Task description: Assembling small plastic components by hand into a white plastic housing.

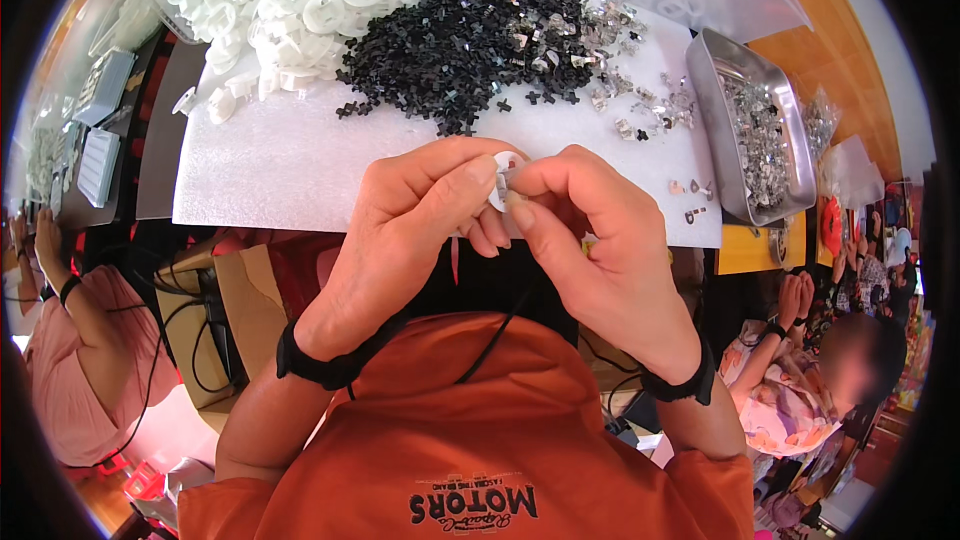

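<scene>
Left hand (420, 210): is pinching white disc (497, 193), nearside of black pieces (440, 50).
Right hand (610, 230): is touching disc, curled, seemingly fitting; hold unclear.
Disc next: probably needing steady alignment.

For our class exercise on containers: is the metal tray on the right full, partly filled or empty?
Partly filled: small shiny pieces lie heaped in the metal tray, while bare metal shows along its left side.

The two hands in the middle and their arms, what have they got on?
The left hand and right hand wear no gloves. A wide black band goes around each wrist, and the orange sleeves are short.
</scene>
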Demonstrator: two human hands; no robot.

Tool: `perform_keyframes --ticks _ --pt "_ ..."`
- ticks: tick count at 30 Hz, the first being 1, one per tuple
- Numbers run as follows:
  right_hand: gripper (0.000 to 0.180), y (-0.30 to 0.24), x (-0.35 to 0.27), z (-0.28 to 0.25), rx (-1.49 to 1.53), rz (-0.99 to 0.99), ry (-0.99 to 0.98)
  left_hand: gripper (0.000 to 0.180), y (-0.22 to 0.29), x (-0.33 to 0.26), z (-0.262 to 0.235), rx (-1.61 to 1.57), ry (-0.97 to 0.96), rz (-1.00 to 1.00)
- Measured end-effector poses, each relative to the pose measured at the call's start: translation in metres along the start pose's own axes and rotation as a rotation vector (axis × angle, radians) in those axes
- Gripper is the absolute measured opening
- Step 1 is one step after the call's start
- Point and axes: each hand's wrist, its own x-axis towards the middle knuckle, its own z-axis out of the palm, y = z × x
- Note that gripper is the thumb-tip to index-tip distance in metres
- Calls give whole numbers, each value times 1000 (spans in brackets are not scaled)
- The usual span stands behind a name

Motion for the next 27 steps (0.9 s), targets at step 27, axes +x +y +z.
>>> perform_keyframes --ticks 27 --pt "3 5 0 10 9 114 54 26 -15 -1 1 137 19 259"
